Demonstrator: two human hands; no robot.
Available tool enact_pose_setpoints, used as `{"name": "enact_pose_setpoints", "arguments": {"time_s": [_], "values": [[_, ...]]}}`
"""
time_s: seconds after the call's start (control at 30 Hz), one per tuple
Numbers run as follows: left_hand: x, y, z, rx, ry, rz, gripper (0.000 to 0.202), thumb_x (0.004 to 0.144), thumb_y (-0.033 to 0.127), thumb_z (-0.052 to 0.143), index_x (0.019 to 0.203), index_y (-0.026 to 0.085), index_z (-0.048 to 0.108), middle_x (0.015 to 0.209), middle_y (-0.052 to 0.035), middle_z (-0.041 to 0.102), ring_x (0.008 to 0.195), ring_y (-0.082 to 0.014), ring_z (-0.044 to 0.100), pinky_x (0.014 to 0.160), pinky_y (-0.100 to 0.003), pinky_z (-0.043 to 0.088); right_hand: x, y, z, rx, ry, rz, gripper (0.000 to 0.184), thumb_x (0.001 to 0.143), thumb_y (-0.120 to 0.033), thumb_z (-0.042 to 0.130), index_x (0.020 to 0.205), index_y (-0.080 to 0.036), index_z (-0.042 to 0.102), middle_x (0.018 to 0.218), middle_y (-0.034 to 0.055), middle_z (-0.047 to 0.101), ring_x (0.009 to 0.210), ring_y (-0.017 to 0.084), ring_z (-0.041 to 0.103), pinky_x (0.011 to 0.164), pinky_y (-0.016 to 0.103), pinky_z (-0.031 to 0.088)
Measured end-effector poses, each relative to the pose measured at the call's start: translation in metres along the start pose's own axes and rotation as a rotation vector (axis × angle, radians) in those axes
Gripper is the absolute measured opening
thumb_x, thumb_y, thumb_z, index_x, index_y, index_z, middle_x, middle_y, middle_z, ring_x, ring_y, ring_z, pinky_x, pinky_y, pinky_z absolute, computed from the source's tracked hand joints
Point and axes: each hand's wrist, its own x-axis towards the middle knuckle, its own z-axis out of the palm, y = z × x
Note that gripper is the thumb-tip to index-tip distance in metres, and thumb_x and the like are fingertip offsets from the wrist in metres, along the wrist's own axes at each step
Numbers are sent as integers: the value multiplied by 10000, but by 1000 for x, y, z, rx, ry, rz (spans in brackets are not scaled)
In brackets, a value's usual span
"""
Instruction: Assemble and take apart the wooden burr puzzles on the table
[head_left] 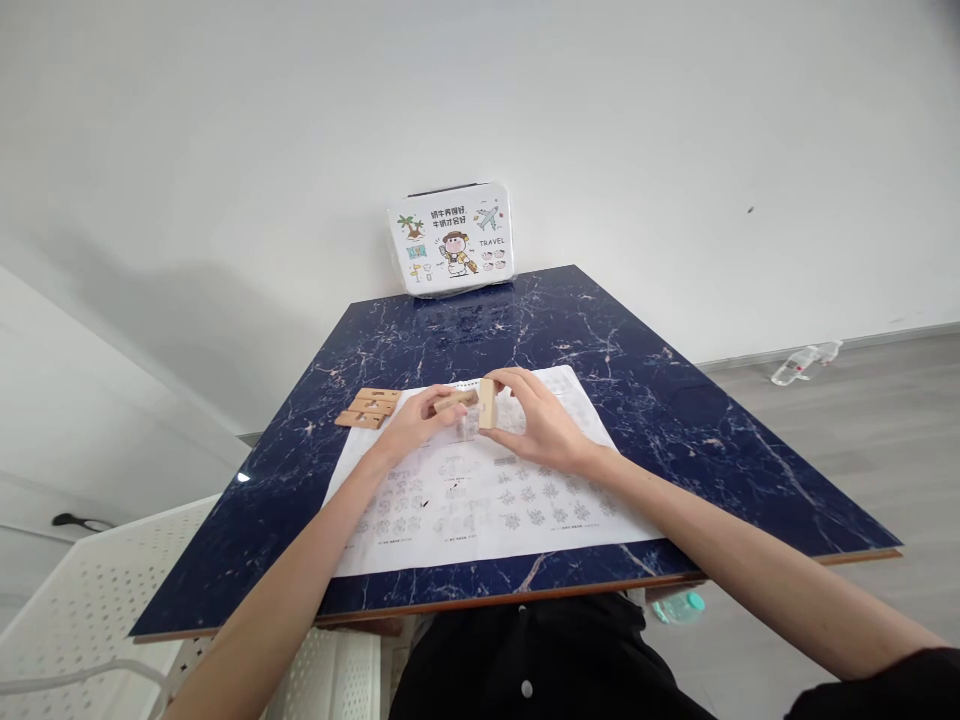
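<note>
My left hand [421, 420] is closed around a pale wooden block [454, 400] that lies roughly level. Close to its right, my right hand [536, 415] grips a second wooden block [487, 404] upright between thumb and fingers. The two blocks are very near each other; whether they touch I cannot tell. Both hands are over a white printed sheet [480, 535] covered with rows of small line drawings. Left of my left hand, several flat brown wooden pieces with cut-outs [369, 408] lie side by side at the sheet's edge.
The sheet lies on a dark blue marble-patterned table [585, 325]. A white case with cartoon prints [454, 240] stands at the far edge against the wall. Clear plastic bottles [796, 366] and a green-capped bottle [679, 607] lie on the floor. White perforated furniture [97, 590] stands at left.
</note>
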Motion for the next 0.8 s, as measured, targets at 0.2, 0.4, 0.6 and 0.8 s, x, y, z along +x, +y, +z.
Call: {"name": "enact_pose_setpoints", "arguments": {"time_s": [0.2, 0.4, 0.6, 0.8], "values": [[6, -12, 0, 32, 307, 50, 679, 777, 490, 872, 1324, 211, 583, 1311, -119, 714, 1173, -268, 690, 973, -384, 548, -6, 13, 11, -175, -163, 177, 495, 891, -400, 795, 1288, -183, 594, 1241, 166, 674, 1164, 372, 608, 995, 570, 541], [0, -5, 6, 196, 176, 162, 721, 776, 467, 894, 1393, 255, 588, 1352, -105, 698, 1218, -287, 661, 1027, -429, 528, -9, 15, 15, -170, -126, 121, 529, 974, -563, 697, 1362, -222, 584, 1278, 156, 663, 1220, 372, 591, 1039, 586, 516], [-3, 1, 7, 197, 108, 210, 697, 784, 471, 896, 1379, 260, 601, 1389, -107, 679, 1265, -305, 647, 1059, -444, 515, -4, 7, 10, -45, -103, 108, 298, 1061, -442, 601, 1266, -227, 607, 1206, 128, 698, 1153, 323, 629, 1009, 528, 530], [-6, 4, 10, 220, 43, 193, 748, 733, 480, 926, 1375, 263, 611, 1413, -106, 673, 1312, -333, 628, 1104, -486, 503, -2, 7, 8, -3, -56, 146, 175, 1081, -362, 551, 1174, -246, 643, 1146, 106, 709, 1107, 297, 643, 986, 496, 527]]}}
